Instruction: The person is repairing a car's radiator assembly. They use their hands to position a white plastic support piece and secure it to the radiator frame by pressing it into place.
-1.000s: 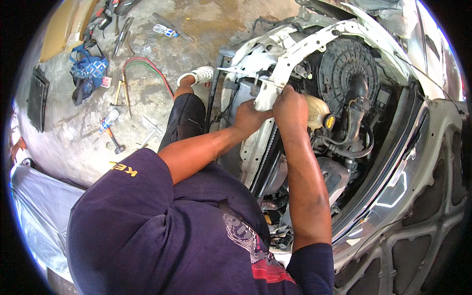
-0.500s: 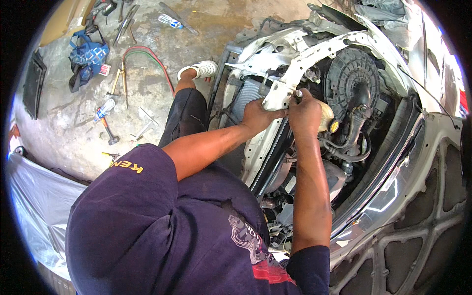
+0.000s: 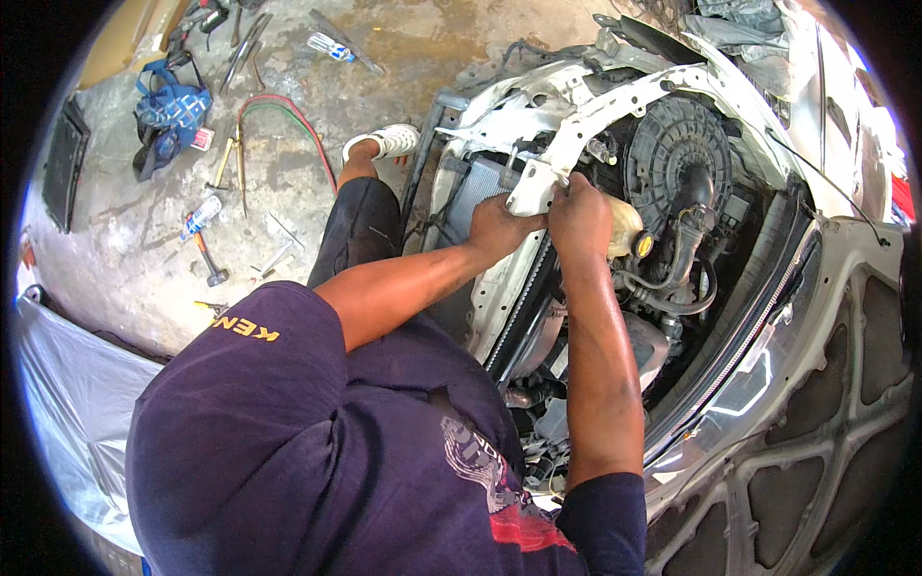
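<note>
My left hand point(image 3: 501, 228) is closed around the near side of the white metal front crossmember point(image 3: 534, 189) of a car, its thumb reaching toward my right hand. Close beside it, my right hand point(image 3: 581, 223) is curled shut at the crossmember's inner edge. Whatever its fingers grip is hidden by the hand. Just right of that fist sits a cream plastic reservoir point(image 3: 624, 227) with a yellow-marked cap point(image 3: 642, 245). The silver finned radiator point(image 3: 485, 184) shows to the left of the crossmember.
A round black ribbed housing point(image 3: 678, 154) and a hose point(image 3: 690, 226) fill the far engine bay. The detached-looking hood panel point(image 3: 816, 432) lies at right. On the concrete floor are a hammer point(image 3: 213, 271), a bottle point(image 3: 202, 216), a blue bag point(image 3: 173, 110) and red-green hoses point(image 3: 288, 103).
My right hand has turned slightly, and the round metal end that showed above its fist is now out of sight. The view has shifted a little; my left hand keeps its hold.
</note>
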### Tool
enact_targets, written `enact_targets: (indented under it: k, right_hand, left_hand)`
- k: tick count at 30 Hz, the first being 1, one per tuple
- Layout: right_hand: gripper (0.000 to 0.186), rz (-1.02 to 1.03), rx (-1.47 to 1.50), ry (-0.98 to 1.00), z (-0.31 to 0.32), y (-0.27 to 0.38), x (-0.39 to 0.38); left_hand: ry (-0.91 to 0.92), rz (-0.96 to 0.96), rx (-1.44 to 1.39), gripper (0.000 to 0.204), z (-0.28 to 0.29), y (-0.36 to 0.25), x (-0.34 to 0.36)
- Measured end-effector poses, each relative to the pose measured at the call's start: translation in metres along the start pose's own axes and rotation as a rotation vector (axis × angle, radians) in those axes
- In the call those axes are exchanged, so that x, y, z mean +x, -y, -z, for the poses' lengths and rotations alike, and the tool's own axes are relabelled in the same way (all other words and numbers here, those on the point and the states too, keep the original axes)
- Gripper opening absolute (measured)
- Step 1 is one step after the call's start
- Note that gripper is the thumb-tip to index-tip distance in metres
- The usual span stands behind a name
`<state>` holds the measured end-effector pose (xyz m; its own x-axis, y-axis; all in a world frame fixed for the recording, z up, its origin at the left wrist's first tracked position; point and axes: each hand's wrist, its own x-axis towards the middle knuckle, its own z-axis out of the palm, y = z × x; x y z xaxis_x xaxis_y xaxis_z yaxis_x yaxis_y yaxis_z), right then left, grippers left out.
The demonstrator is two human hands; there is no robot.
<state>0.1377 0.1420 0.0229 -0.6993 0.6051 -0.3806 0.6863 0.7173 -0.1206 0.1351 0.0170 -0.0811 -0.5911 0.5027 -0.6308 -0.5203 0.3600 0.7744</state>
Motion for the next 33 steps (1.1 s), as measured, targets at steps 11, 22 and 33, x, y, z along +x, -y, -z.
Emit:
enact_targets:
  k: [11, 22, 33]
  right_hand:
    - [0.020, 0.001, -0.122, 0.037, -0.001, 0.002, 0.001]
    - [0.020, 0.007, -0.176, 0.028, 0.006, 0.005, 0.004]
    - [0.016, 0.112, -0.046, 0.024, 0.007, -0.009, 0.001]
  left_hand:
    - [0.040, 0.072, 0.011, 0.064, 0.005, -0.006, -0.004]
    - [0.029, 0.014, 0.006, 0.066, -0.001, 0.003, -0.002]
    - [0.044, -0.010, -0.032, 0.062, 0.003, -0.001, -0.004]
